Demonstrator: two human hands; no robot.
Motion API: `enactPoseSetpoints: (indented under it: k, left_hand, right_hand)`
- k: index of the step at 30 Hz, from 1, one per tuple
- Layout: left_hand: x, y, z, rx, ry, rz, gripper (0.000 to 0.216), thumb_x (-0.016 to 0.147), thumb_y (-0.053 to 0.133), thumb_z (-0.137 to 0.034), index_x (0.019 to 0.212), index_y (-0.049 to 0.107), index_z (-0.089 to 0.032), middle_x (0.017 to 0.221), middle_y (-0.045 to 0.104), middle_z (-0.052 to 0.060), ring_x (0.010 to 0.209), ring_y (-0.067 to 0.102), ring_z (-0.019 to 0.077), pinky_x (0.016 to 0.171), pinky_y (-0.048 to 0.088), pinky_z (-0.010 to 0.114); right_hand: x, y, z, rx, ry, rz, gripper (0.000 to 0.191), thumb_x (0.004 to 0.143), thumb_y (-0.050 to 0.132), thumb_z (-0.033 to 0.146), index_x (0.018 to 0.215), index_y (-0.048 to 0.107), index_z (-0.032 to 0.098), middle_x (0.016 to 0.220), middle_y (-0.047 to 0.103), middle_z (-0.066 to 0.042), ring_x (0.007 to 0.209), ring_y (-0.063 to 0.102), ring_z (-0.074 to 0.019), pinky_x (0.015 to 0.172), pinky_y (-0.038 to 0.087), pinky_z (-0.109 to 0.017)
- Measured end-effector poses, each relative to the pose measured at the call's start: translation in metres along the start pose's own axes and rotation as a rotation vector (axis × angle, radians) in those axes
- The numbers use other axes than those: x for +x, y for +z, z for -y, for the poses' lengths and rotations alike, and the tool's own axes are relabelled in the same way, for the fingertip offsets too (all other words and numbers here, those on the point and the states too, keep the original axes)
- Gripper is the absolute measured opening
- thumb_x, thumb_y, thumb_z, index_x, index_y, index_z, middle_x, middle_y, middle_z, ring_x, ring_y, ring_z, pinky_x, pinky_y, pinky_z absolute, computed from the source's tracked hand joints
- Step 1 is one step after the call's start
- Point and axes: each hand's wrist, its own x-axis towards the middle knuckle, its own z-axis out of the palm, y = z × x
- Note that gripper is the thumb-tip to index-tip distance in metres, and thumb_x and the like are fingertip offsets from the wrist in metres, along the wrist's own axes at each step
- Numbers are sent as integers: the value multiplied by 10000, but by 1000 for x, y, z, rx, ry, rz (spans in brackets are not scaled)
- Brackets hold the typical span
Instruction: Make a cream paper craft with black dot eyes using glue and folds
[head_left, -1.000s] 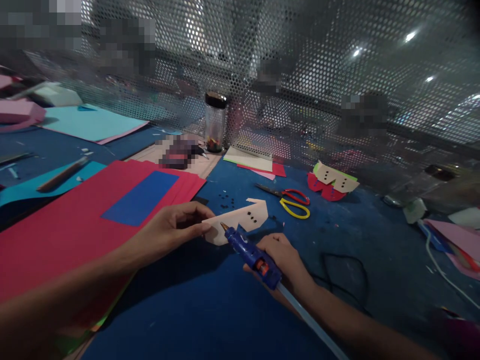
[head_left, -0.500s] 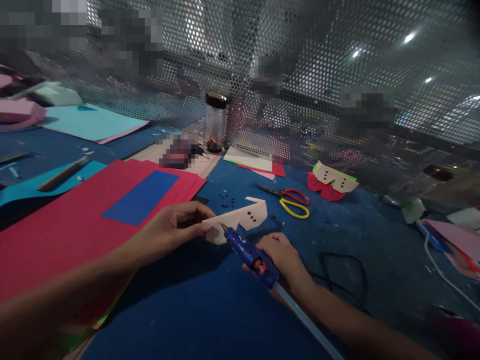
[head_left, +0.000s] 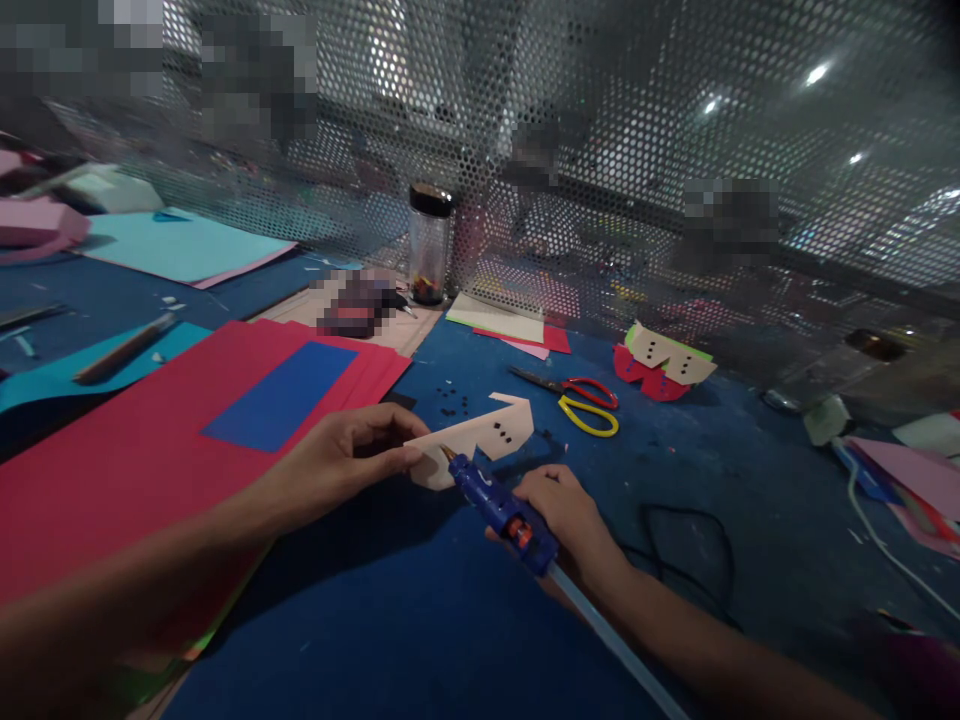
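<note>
My left hand pinches the left end of a cream paper cutout between thumb and fingers, holding it above the blue tabletop. Three small black diamonds sit on the cutout's right half. My right hand is wrapped round a blue hot glue gun, with a long clear glue stick coming out of its back. The gun's nozzle tip is at the cutout's left half; whether it touches the paper I cannot tell. Several tiny black paper bits lie behind the cutout.
Scissors with red and yellow handles lie beyond my right hand. Red sheets with a blue strip spread at left. A glass jar stands by the perforated metal screen. Finished-looking red and cream cutouts rest at right, above a black cord.
</note>
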Motion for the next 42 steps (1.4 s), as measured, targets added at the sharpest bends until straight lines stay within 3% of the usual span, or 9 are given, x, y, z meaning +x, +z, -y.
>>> enactPoseSetpoints:
  k: [5, 11, 17, 27, 34, 42]
  left_hand:
    - [0, -1, 1, -2, -5, -4, 301, 895, 740, -493, 1014, 741, -217, 948, 799, 52, 862, 746, 209, 779, 583, 296]
    - [-1, -1, -2, -1, -7, -3, 286, 897, 741, -485, 998, 741, -218, 931, 793, 34, 858, 742, 188, 781, 582, 271]
    - [-1, 0, -1, -9, -23, -6, 293, 891, 743, -492, 1006, 742, -223, 944, 796, 38, 866, 742, 195, 789, 585, 282]
    - [0, -1, -3, 0, -18, -17, 300, 874, 749, -498, 987, 750, -220, 922, 794, 43, 846, 739, 204, 775, 586, 294]
    - [0, 0, 0, -27, -28, -5, 312, 880, 753, -498, 1009, 751, -214, 952, 791, 57, 871, 736, 210, 792, 580, 296]
    - [1, -2, 1, -16, -37, -24, 293, 867, 763, -491, 993, 751, -228, 930, 787, 46, 859, 735, 205, 792, 589, 302]
  right_hand:
    - [1, -2, -1, -24, -12, 60, 206, 747, 732, 164, 880, 609, 262, 865, 692, 26, 863, 659, -203, 792, 468, -299]
    - [4, 7, -4, -4, 38, 39, 191, 738, 706, 161, 851, 596, 269, 869, 707, 39, 785, 664, -188, 802, 480, -300]
    - [4, 8, -5, 0, -8, -20, 212, 700, 706, 127, 826, 595, 256, 817, 698, 28, 772, 674, -191, 808, 485, -305]
    - [4, 1, -5, 29, -27, 49, 205, 750, 701, 160, 900, 621, 276, 866, 704, 22, 836, 656, -211, 842, 490, -327]
    - [5, 3, -4, 11, 24, 18, 150, 770, 706, 170, 836, 619, 273, 806, 670, 25, 793, 652, -202, 771, 484, -304]
    - [5, 6, -9, 44, -9, -9, 152, 801, 711, 191, 896, 625, 272, 841, 693, 26, 745, 658, -190, 800, 495, -318]
